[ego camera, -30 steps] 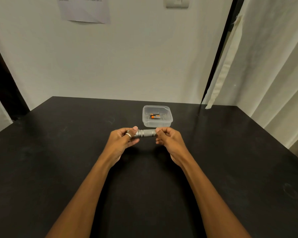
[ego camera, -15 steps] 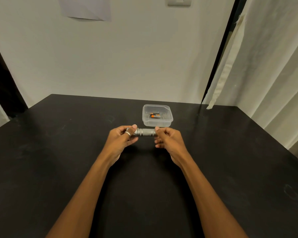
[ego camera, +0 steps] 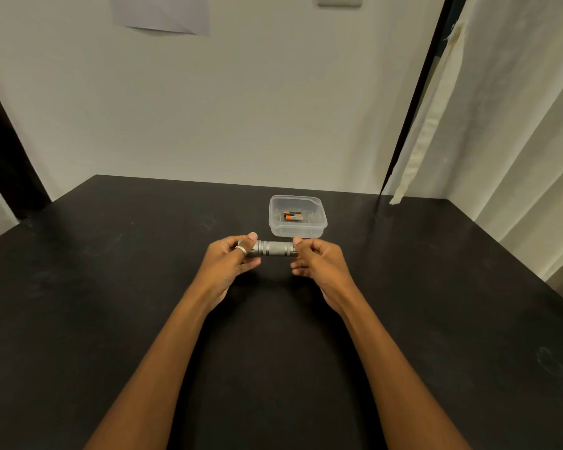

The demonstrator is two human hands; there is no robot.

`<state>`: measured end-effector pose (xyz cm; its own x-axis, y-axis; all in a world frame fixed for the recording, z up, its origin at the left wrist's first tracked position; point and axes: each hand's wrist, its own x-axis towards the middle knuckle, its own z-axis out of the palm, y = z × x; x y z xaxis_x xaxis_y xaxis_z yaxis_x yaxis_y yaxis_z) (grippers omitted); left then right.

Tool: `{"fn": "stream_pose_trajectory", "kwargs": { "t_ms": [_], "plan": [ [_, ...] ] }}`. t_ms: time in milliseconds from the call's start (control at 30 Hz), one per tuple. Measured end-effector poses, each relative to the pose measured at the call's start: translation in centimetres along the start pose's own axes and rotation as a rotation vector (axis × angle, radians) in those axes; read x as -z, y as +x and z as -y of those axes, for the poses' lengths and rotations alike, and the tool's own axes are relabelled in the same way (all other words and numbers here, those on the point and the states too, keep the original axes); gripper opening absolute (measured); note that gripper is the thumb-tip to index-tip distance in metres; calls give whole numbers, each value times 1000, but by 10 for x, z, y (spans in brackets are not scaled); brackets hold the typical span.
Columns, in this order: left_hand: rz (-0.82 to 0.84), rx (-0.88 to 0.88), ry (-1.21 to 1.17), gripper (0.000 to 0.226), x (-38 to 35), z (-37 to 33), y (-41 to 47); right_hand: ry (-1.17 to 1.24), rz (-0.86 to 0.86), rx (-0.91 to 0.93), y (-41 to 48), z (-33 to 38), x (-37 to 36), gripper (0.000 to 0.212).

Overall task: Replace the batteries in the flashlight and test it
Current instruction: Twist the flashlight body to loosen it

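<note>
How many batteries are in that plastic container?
2 show: both lie side by side on the floor of the clear container, one battery nearer, the other battery just behind it. More may be hidden.

there is only one view, from a camera worn on the person's head. it looks forward and down over both forearms to the black table (ego camera: 111, 287), with wide-angle bending at the edges. the hands are in the middle of the picture, quite near, and the white wall (ego camera: 257, 108) behind the table fills the upper part. no second view shares the scene.
</note>
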<state>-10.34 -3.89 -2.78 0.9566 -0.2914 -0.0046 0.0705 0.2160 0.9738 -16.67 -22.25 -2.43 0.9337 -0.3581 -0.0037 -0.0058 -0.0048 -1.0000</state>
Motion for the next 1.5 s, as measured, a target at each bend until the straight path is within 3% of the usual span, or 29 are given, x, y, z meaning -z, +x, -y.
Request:
{"fn": "stream_pose_trajectory", "kwargs": {
  "t_ms": [67,167,267,400,567,767,900,1100,1200,1333,1500],
  "plan": [
    [-14,-2,-13,29,0,0,1,74,57,30,-1,1,3,13],
    [-25,4,-18,27,-1,-1,1,109,82,45,2,-1,5,23],
    [-18,-3,0,28,-1,0,0,115,10,-3,3,-1,2,21],
    [-24,-14,12,28,0,2,2,-51,-77,-26,5,-5,-2,39],
    [-37,-6,22,31,1,3,4,25,28,15,1,-1,1,16],
    [-25,-4,21,31,0,3,3,124,68,-8,1,2,5,16],
    [-21,-7,25,30,0,3,2,-33,-33,-51,2,1,-2,38],
    [-15,-9,41,28,-1,1,1,17,26,-25,1,3,1,9],
    [-15,-9,41,29,-1,0,0,35,13,-30,1,3,1,10],
    [-13,-8,50,30,-1,1,0,-65,-67,-36,1,0,-4,27],
    [-9,-12,53,28,-2,0,0,-37,-29,2,1,1,-1,11]
  ]
}}
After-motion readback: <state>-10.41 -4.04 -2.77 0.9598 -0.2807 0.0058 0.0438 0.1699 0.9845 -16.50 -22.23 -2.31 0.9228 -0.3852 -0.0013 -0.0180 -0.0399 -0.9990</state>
